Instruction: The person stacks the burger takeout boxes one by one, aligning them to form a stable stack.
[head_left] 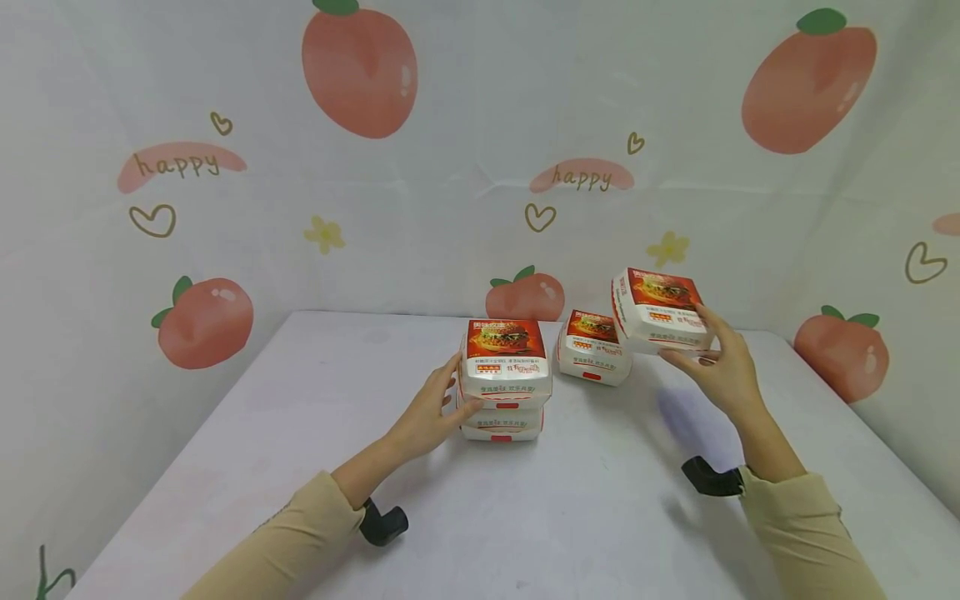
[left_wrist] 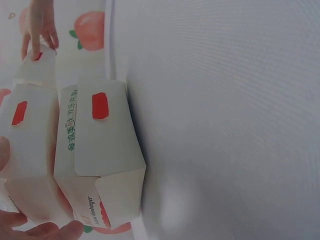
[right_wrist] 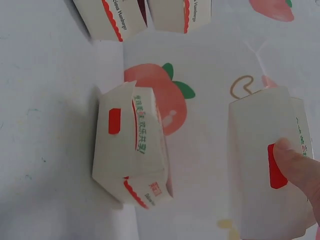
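Note:
In the head view, two white hamburger boxes with burger pictures on their lids are stacked mid-table. My left hand (head_left: pixel 427 421) grips the upper box (head_left: pixel 506 371) at its left front corner, thumb on the front and fingers along the side. Directly under it sits the lower box (head_left: pixel 501 425) on the table. Off to the right, my right hand (head_left: pixel 723 367) holds another hamburger box (head_left: pixel 660 312) raised and tilted above the tabletop. Its thumb (right_wrist: pixel 292 160) lies by the red tab in the right wrist view; the other fingers are mostly hidden.
One more hamburger box (head_left: pixel 592 354) rests on the table between the stack and the raised box, slightly farther back. The white table (head_left: pixel 337 367) meets a fruit-printed cloth backdrop (head_left: pixel 450 208) behind. Black curved pieces (head_left: pixel 384 525) stick out at both wrists.

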